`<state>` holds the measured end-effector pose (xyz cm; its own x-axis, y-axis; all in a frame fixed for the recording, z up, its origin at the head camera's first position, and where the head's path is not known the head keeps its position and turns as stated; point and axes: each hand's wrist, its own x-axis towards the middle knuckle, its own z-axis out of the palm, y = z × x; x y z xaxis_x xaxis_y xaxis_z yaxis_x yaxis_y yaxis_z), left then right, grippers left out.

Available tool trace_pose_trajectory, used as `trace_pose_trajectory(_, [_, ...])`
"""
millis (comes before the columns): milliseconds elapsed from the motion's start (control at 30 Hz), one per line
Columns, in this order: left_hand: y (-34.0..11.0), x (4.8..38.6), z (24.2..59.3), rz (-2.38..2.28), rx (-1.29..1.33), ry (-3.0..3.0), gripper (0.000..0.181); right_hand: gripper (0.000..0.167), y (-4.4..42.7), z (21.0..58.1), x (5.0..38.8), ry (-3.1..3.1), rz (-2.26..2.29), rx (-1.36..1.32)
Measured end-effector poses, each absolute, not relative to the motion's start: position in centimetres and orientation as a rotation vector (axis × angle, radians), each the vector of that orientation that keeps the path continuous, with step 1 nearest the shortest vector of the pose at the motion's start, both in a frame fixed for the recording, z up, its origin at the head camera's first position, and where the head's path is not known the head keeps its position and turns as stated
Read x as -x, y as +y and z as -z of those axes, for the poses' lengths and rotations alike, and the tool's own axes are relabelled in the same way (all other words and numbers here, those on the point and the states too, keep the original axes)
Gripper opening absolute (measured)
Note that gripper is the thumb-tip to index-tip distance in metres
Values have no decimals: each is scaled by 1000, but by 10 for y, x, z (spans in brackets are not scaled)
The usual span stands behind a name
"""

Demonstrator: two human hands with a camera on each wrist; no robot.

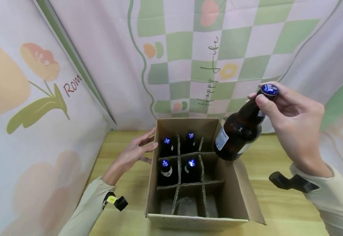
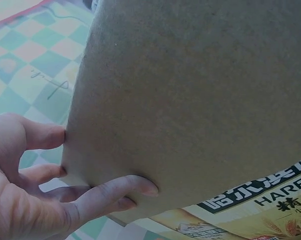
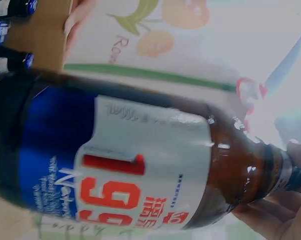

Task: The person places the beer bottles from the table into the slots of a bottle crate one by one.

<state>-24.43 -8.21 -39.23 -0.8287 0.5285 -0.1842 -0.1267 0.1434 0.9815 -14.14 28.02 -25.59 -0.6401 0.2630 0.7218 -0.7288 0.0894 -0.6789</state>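
Note:
My right hand (image 1: 299, 119) pinches a brown glass beer bottle (image 1: 237, 134) by its neck, just under the blue cap. The bottle tilts, base down to the left, over the right side of a cardboard box (image 1: 198, 221). Its blue and white label (image 3: 155, 145) fills much of the right wrist view. Against the box's left outer wall my left hand (image 1: 134, 150) presses with spread fingers; the left wrist view shows its fingertips (image 2: 145, 186) on the cardboard. Several blue-capped bottles (image 1: 191, 167) stand upright in the back and middle rows, in the left and middle columns.
Cardboard dividers (image 1: 179, 168) split the box into several compartments. Something clear and plastic-like lies in the front middle one. A flap (image 1: 249, 193) hangs outward on the right. The box stands on a wood-grain table (image 1: 127, 196), with printed curtains (image 1: 180, 46) behind and left.

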Motion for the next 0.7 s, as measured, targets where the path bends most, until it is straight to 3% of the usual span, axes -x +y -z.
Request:
trace_pose_trajectory(433, [-79, 246, 393, -1761, -342, 1918, 75, 29, 253, 259, 136, -1848, -1635, -571])
trace_pose_trajectory(700, [-78, 247, 394, -1776, -332, 1921, 73, 31, 238, 267, 134, -2123, -1446, -478])
